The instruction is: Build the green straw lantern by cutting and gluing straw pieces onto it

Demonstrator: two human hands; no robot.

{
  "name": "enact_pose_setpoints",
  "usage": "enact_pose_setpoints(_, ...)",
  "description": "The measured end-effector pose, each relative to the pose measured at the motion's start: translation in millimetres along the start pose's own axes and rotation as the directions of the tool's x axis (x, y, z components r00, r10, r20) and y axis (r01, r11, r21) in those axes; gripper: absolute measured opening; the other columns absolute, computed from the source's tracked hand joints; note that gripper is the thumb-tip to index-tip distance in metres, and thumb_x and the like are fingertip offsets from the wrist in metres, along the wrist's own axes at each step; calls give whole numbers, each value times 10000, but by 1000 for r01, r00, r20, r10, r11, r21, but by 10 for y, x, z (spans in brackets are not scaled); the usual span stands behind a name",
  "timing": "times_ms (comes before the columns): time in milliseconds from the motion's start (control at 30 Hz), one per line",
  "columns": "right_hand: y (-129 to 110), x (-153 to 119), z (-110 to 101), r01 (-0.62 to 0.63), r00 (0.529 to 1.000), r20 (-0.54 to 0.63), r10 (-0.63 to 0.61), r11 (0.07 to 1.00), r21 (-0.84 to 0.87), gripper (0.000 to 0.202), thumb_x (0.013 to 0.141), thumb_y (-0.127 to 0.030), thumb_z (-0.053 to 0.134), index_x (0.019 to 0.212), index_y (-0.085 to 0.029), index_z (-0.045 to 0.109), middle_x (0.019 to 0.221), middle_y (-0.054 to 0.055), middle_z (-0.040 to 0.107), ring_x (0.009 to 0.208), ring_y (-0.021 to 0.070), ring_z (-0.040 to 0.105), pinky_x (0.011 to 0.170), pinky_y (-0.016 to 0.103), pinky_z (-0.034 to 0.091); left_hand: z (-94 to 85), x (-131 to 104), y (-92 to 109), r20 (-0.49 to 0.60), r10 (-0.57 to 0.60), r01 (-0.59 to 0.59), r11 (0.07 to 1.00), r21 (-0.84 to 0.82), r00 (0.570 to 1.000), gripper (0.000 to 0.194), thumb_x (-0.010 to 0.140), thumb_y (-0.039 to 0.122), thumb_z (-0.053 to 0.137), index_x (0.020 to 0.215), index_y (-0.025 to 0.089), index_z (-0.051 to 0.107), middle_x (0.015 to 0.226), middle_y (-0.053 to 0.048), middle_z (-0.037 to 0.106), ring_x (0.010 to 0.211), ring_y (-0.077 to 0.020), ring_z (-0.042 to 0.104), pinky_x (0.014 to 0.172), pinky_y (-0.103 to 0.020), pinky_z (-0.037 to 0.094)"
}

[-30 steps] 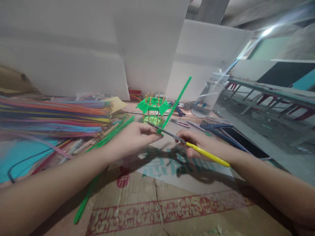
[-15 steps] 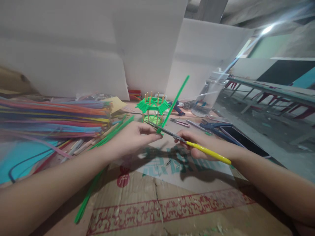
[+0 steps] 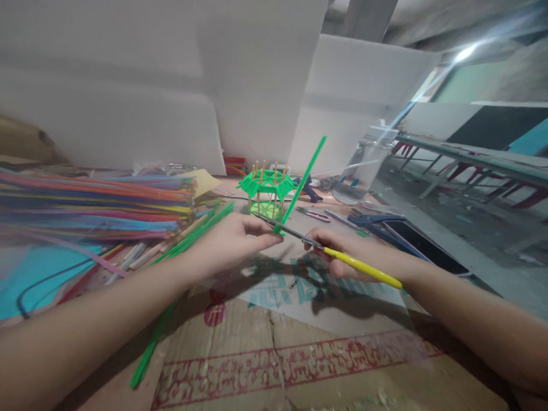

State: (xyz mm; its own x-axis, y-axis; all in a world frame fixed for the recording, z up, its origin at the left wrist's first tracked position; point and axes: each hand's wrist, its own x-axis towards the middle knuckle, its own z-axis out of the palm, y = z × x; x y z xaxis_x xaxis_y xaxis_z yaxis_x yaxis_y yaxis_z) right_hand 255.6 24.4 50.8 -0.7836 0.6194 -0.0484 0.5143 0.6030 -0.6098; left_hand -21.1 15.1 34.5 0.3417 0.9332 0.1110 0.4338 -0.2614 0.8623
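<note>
Between thumb and fingers my left hand pinches the lower end of a green pipe cleaner, which slants up to the right. My right hand grips yellow-handled scissors. Their metal blades cross the pipe cleaner close to my left fingertips. Just behind sits a small green pavilion model with thin wooden posts and a sloped roof of green pieces. Under my left forearm lie more green pipe cleaners, partly hidden by the arm.
A bundle of coloured pipe cleaners lies on the left. To the right are small pink-handled snips, blue-handled pliers, a dark phone and a clear plastic container. White boards stand behind.
The upper tip of the green pipe cleaner has dipped slightly down and left. Both hands keep nearly the same place, with the scissors still across the pipe cleaner.
</note>
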Motion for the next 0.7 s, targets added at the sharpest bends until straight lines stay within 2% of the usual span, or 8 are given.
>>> enact_pose_setpoints(200,35,10,18,-7,1000,-10,7,1000,4,661,834,-761,482,1140,-176,503,906,29,537,759,162,486,642,280,411,7,-8,-3,22,-62,62,998,17,998,335,792,515,660,817,195,753,635,29,621,538,-108,499,487,-218,344)
enact_pose_setpoints(433,95,26,37,2,1000,-27,0,997,71,545,867,-671,533,1120,-189,525,910,23,551,763,158,496,646,281,406,11,15,-76,18,-50,50,999,17,999,345,783,533,671,846,205,757,690,7,685,609,-147,583,524,-233,389)
enact_pose_setpoints(600,53,36,47,-52,998,-20,55,991,127,443,874,-600,570,1066,-202,543,875,19,576,758,161,512,646,280,407,15,39,-102,23,-8,8,1000,-13,1000,333,790,525,673,859,210,759,810,-15,738,720,-174,644,616,-250,453)
enact_pose_setpoints(700,94,57,55,-70,997,-29,76,985,157,439,853,-589,599,1032,-191,553,880,28,624,757,165,545,649,279,409,31,32,-100,24,-18,18,1000,-10,1000,350,792,542,662,786,200,735,704,-5,694,642,-157,612,548,-233,414)
